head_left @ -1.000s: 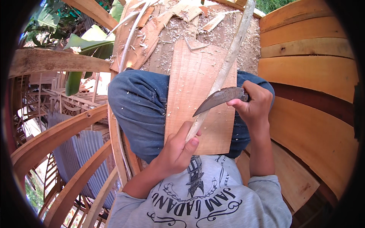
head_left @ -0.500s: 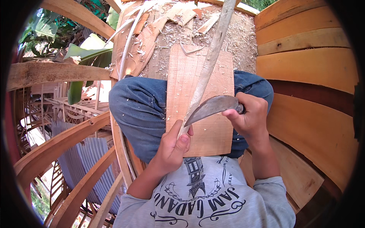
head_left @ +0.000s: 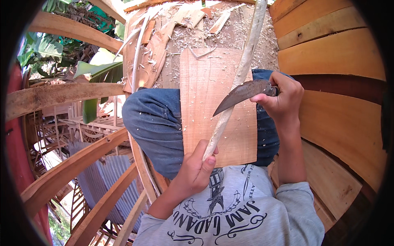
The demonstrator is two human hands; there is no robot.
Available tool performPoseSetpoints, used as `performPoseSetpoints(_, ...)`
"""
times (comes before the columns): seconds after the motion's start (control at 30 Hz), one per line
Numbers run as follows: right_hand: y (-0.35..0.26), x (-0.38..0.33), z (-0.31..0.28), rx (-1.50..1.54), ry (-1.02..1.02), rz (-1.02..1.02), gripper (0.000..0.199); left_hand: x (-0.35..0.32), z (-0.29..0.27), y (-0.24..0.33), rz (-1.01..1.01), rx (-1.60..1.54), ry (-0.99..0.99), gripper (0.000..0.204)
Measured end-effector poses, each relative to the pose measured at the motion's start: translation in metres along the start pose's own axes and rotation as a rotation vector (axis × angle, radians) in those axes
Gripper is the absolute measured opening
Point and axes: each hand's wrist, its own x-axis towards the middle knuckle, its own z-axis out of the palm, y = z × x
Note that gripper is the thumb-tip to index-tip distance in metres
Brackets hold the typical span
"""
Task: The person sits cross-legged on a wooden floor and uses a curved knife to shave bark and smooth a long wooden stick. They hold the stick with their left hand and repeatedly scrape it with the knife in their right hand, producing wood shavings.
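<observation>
Nothing here in the way of packages, labels, signs or screens, honestly. Closest to it: dark printed lettering with curly scrollwork and a small tower graphic on the chest of the grey long-sleeved shirt (head_left: 230, 217), low in the frame, upside down from up here

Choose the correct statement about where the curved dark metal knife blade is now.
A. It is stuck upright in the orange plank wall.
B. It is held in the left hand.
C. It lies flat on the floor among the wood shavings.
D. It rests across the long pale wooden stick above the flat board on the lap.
D: the right hand holds the curved dark metal knife blade across the long pale wooden stick, over the flat wooden board, while the left hand grips the stick's lower end.
</observation>
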Motion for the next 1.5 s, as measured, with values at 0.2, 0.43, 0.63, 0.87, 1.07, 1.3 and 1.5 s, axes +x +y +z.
performPoseSetpoints(0.2,-0.006,0.002,-0.006,-0.037,-0.033,0.072,0.075,-0.001,0.001,0.005,-0.023,0.028,0.019,0.024)
performPoseSetpoints(0.43,0.066,0.02,-0.039,0.187,0.127,0.646,0.071,-0.017,0.012,-0.004,0.028,0.111,0.014,0.038)
performPoseSetpoints(0.63,-0.026,-0.021,-0.024,0.179,-0.215,0.201,0.067,-0.004,0.001,-0.002,-0.003,0.21,0.103,0.029)
performPoseSetpoints(0.87,0.003,-0.016,-0.002,-0.143,-0.117,0.111,0.071,-0.008,0.008,0.005,-0.088,0.316,0.081,0.029)
performPoseSetpoints(1.07,0.001,-0.015,0.002,-0.13,-0.072,0.153,0.071,-0.004,0.012,0.013,-0.099,0.322,0.089,0.028)
performPoseSetpoints(1.3,0.052,0.014,-0.023,-0.043,-0.068,0.732,0.068,-0.018,0.009,0.004,-0.123,0.335,0.05,0.025)
performPoseSetpoints(1.5,-0.003,-0.024,-0.023,0.271,-0.232,0.208,0.043,-0.011,0.0,-0.003,-0.109,0.325,0.196,0.025)
